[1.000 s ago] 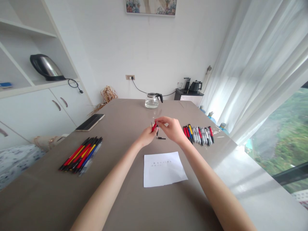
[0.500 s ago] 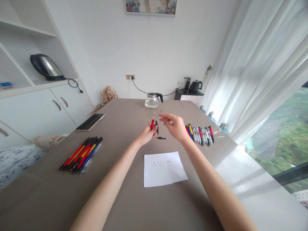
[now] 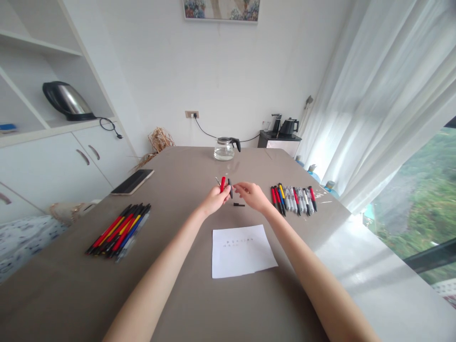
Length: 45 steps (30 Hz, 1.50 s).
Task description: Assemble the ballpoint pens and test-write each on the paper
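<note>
My left hand (image 3: 214,199) is closed around several pen parts above the table. A red pen barrel (image 3: 223,183) stands up from its fingers, with a black pen part (image 3: 230,186) beside it and a thin, pale refill-like tip (image 3: 217,180) to the left. My right hand (image 3: 251,194) is close to the black part, thumb and fingers pinched together. Whether something small is between those fingertips, I cannot make out. Below the gap between the hands lies a black pen cap (image 3: 239,204). Nearer to me is a white sheet of paper (image 3: 242,261) with a few lines of writing.
Several red, yellow, blue and black pens (image 3: 119,230) lie bunched at left. A row of pens (image 3: 294,200) lies at right. Farther back are a phone (image 3: 133,182) and a glass pot (image 3: 224,150) on the table (image 3: 185,289).
My right hand has come down and left toward the parts in my left hand, its fingers now drawn together. The left hand still grips the red barrel and black part.
</note>
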Available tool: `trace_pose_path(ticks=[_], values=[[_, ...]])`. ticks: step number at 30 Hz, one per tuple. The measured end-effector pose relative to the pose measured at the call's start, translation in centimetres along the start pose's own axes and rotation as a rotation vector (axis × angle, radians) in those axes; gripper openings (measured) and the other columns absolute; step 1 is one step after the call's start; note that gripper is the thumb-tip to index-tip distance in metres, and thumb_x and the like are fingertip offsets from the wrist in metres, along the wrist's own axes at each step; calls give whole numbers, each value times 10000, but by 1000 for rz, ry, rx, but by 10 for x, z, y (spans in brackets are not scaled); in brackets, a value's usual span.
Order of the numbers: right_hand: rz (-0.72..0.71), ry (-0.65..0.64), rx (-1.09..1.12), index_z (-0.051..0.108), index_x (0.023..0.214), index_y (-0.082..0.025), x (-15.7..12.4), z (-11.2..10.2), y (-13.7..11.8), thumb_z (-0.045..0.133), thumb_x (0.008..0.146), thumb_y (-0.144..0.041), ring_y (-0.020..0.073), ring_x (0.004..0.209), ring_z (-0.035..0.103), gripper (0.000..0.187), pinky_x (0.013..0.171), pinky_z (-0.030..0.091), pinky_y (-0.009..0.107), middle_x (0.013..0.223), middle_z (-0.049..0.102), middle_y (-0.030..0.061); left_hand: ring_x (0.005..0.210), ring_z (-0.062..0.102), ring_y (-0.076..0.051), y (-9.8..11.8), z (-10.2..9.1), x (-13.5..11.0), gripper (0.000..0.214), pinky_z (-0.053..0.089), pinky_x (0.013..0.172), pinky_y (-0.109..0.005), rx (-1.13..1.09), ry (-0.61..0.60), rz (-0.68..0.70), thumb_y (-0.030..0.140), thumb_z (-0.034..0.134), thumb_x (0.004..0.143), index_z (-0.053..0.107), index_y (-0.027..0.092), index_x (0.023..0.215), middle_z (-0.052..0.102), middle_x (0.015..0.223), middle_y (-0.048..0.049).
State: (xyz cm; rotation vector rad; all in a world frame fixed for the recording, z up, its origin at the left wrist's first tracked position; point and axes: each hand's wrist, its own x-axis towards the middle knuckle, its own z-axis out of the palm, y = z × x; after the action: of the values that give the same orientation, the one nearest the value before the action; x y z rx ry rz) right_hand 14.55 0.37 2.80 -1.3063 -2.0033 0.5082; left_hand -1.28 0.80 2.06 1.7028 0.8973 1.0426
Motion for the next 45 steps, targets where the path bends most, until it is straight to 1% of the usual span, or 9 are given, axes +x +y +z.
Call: trace_pose_path(ticks=[4, 9, 13, 18, 21, 27, 32, 40, 45], values=[[-37, 5, 237, 607, 940, -188, 2, -3, -10, 366, 801, -385, 133, 679, 560, 342, 608, 411, 241, 792, 628, 23, 454, 340, -70, 3, 0, -1, 314, 286, 471, -218, 7, -26, 21, 436, 377, 796, 469, 147, 715, 378, 501, 41], [-47, 75, 312, 614, 937, -176, 0, -4, -16, 414, 777, -381, 135, 755, 553, 328, 666, 413, 246, 886, 624, 42, 457, 330, -71, 9, 2, -3, 346, 275, 485, -230, 31, -78, 33, 433, 367, 801, 403, 159, 593, 360, 485, 37], [-60, 31, 347, 611, 907, -175, -2, -5, -19, 451, 753, -375, 119, 685, 545, 298, 628, 409, 237, 825, 622, 31, 466, 320, -68, 10, 5, -5, 355, 258, 487, -234, 32, -140, -2, 421, 383, 795, 390, 156, 559, 352, 495, 33], [-96, 188, 466, 555, 822, -156, 3, -4, -14, 408, 779, -349, 124, 762, 537, 247, 697, 404, 248, 817, 601, 44, 491, 320, -74, 10, 4, -5, 283, 282, 513, -232, -45, -112, -17, 407, 422, 782, 511, 140, 815, 330, 519, 47], [-60, 256, 513, 501, 850, -166, 7, -4, -7, 374, 791, -342, 111, 720, 528, 225, 686, 408, 252, 787, 580, 33, 497, 319, -73, 11, -1, -4, 349, 307, 539, -233, -74, -39, -16, 405, 418, 788, 480, 140, 1006, 338, 531, 54], [-5, 19, 360, 530, 885, -169, 1, 3, -3, 486, 706, -321, 82, 562, 447, 239, 543, 380, 217, 713, 541, -9, 474, 293, -63, 15, -5, -4, 296, 297, 523, -220, -126, -15, 8, 376, 402, 803, 477, 139, 962, 320, 516, 62], [-38, -179, 429, 581, 861, -133, -4, 10, -5, 522, 686, -310, 93, 600, 490, 256, 555, 398, 221, 759, 590, 27, 477, 291, -61, 16, -3, -4, 249, 275, 497, -203, -153, -1, -3, 370, 403, 804, 467, 157, 918, 311, 520, 62], [13, -174, 537, 622, 814, -128, -3, 13, -4, 567, 663, -328, 118, 634, 545, 257, 541, 425, 223, 719, 620, 47, 479, 327, -48, 18, -3, -5, 257, 313, 503, -193, -166, 23, -57, 371, 430, 787, 461, 165, 937, 382, 580, 49], [22, -161, 564, 604, 796, -139, -3, 11, -4, 551, 674, -312, 122, 669, 558, 218, 542, 429, 217, 745, 626, 42, 590, 441, -53, 17, -2, -3, 305, 381, 601, -218, -174, 80, -62, 348, 461, 775, 444, 176, 1027, 499, 832, -23]])
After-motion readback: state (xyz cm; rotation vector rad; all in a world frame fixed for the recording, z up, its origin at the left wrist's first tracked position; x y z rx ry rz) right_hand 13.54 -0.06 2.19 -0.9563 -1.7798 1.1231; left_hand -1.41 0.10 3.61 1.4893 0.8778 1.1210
